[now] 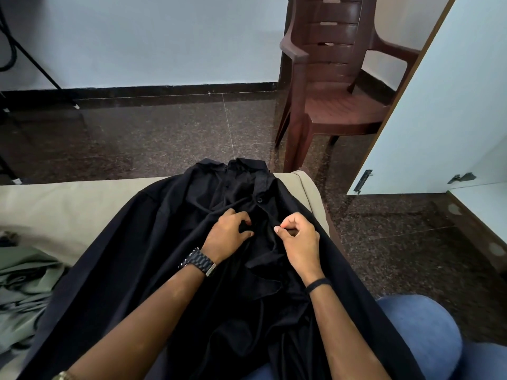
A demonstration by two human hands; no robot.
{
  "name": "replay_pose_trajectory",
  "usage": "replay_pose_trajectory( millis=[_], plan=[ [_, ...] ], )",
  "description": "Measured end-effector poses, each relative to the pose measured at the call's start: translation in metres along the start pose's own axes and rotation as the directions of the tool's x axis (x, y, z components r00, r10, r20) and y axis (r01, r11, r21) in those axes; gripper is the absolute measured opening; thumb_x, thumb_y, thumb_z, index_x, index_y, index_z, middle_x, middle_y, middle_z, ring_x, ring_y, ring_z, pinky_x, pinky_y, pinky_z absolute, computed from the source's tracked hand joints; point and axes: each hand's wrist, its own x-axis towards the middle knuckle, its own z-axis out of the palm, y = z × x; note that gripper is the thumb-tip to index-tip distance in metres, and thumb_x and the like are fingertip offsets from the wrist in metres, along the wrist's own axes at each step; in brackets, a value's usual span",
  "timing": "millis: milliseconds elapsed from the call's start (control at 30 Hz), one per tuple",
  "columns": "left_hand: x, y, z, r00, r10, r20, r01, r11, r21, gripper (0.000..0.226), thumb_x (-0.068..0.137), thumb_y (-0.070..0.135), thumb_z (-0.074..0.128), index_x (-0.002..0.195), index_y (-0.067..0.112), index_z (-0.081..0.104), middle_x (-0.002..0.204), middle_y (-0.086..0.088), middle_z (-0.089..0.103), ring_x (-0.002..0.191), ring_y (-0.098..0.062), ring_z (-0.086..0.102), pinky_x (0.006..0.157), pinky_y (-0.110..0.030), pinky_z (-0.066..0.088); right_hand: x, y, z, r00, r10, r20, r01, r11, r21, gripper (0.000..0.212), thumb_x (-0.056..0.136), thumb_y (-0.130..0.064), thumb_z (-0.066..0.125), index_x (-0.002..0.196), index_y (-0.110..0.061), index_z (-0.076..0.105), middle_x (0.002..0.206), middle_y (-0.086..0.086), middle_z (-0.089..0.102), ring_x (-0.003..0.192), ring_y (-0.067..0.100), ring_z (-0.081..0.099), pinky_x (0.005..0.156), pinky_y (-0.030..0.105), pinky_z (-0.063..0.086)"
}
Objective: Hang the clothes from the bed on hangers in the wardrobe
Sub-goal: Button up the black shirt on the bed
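Note:
A black button-up shirt (pixel 153 242) lies spread across the beige bed (pixel 60 204), collar pointing away from me. My left hand (pixel 227 234) pinches the shirt's front placket near the middle, fingers curled into the cloth. My right hand (pixel 296 237) pinches the opposite edge of the placket just to the right, thumb and forefinger closed on the fabric. One black button shows a little above the hands. No hanger is in view.
A grey-green garment (pixel 22 292) lies crumpled on the bed at the left. A brown plastic chair (pixel 332 86) stands on the dark floor ahead. The white wardrobe door (pixel 439 111) stands open at the right. A black stand leg crosses the upper left.

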Motion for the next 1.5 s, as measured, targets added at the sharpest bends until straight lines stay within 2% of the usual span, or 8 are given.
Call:
replay_pose_trajectory(
  millis=[233, 433, 600, 933, 1033, 1133, 1267, 1500],
  plan=[
    [-0.003, -0.004, -0.012, 0.999, 0.034, 0.039, -0.019, 0.942, -0.336, 0.023, 0.092, -0.001, 0.055, 0.101, 0.015, 0.068, 0.109, 0.006, 0.064, 0.11, -0.007, 0.055, 0.093, -0.005, 0.035, 0.0, -0.001, -0.003, 0.998, 0.049, 0.033, -0.055, 0.976, 0.211, 0.021, 0.087, -0.007, 0.065, 0.082, -0.027, 0.068, 0.079, -0.01, 0.066, 0.082, 0.004, 0.063, 0.075, 0.016, 0.046],
    [-0.022, -0.003, -0.036, 0.963, -0.065, 0.26, 0.268, 0.295, -0.917, 0.046, 0.084, -0.022, 0.036, 0.104, 0.007, 0.066, 0.109, -0.01, 0.07, 0.096, -0.018, 0.068, 0.077, -0.023, 0.056, -0.003, -0.008, -0.008, 0.994, -0.006, 0.11, -0.022, 0.968, 0.249, 0.038, 0.094, 0.001, 0.05, 0.082, -0.026, 0.074, 0.097, -0.01, 0.071, 0.096, 0.004, 0.063, 0.092, 0.022, 0.047],
    [-0.026, -0.001, -0.044, 0.915, -0.077, 0.396, 0.402, 0.104, -0.909, 0.034, 0.09, -0.003, 0.042, 0.111, 0.01, 0.066, 0.109, -0.017, 0.07, 0.088, -0.022, 0.071, 0.082, -0.031, 0.057, -0.006, -0.011, -0.004, 0.987, -0.069, 0.144, 0.046, 0.987, 0.157, 0.039, 0.092, 0.0, 0.048, 0.081, -0.028, 0.073, 0.098, -0.016, 0.064, 0.096, -0.004, 0.06, 0.089, 0.012, 0.044],
    [-0.029, 0.006, -0.026, 0.948, -0.122, 0.295, 0.318, 0.29, -0.902, 0.021, 0.089, 0.005, 0.06, 0.088, 0.019, 0.075, 0.086, -0.005, 0.071, 0.075, -0.011, 0.067, 0.07, -0.02, 0.053, -0.013, -0.013, 0.005, 0.959, -0.018, 0.283, -0.096, 0.92, 0.38, 0.014, 0.09, -0.025, 0.065, 0.079, -0.023, 0.074, 0.097, -0.005, 0.069, 0.094, 0.002, 0.064, 0.084, 0.015, 0.046],
    [-0.028, 0.006, -0.022, 0.976, -0.201, 0.078, 0.19, 0.632, -0.752, 0.012, 0.088, 0.007, 0.064, 0.088, 0.017, 0.071, 0.093, -0.002, 0.068, 0.087, -0.01, 0.062, 0.077, -0.016, 0.046, -0.016, -0.015, 0.005, 0.965, -0.045, 0.259, -0.041, 0.947, 0.318, 0.007, 0.086, -0.026, 0.07, 0.079, -0.024, 0.071, 0.09, -0.006, 0.068, 0.086, 0.003, 0.064, 0.08, 0.016, 0.046],
    [-0.037, 0.012, -0.021, 0.924, -0.122, -0.361, 0.089, 0.99, -0.108, 0.013, 0.083, 0.016, 0.071, 0.096, 0.02, 0.069, 0.103, 0.001, 0.058, 0.099, -0.017, 0.05, 0.087, -0.03, 0.038, -0.022, -0.018, 0.004, 0.966, -0.013, 0.259, -0.072, 0.946, 0.317, 0.015, 0.087, -0.028, 0.069, 0.074, -0.021, 0.069, 0.077, -0.007, 0.066, 0.077, 0.005, 0.061, 0.077, 0.022, 0.046],
    [-0.07, 0.037, -0.029, 0.849, 0.136, -0.511, -0.272, 0.941, -0.201, 0.011, 0.087, 0.019, 0.067, 0.088, 0.028, 0.062, 0.078, 0.011, 0.061, 0.073, -0.006, 0.057, 0.07, -0.02, 0.046, -0.037, -0.031, -0.002, 0.953, 0.042, 0.3, -0.197, 0.839, 0.507, 0.023, 0.085, -0.031, 0.071, 0.069, -0.015, 0.068, 0.074, 0.006, 0.061, 0.08, 0.018, 0.056, 0.08, 0.037, 0.045],
    [-0.086, 0.056, -0.026, 0.972, -0.226, -0.061, 0.073, 0.539, -0.839, 0.007, 0.092, 0.014, 0.062, 0.091, 0.017, 0.069, 0.088, -0.003, 0.072, 0.079, -0.014, 0.07, 0.069, -0.028, 0.057, -0.045, -0.051, -0.014, 0.97, -0.004, 0.243, -0.086, 0.93, 0.358, 0.002, 0.081, -0.016, 0.075, 0.082, -0.017, 0.073, 0.082, -0.003, 0.072, 0.084, 0.008, 0.067, 0.082, 0.025, 0.052]
  ],
)
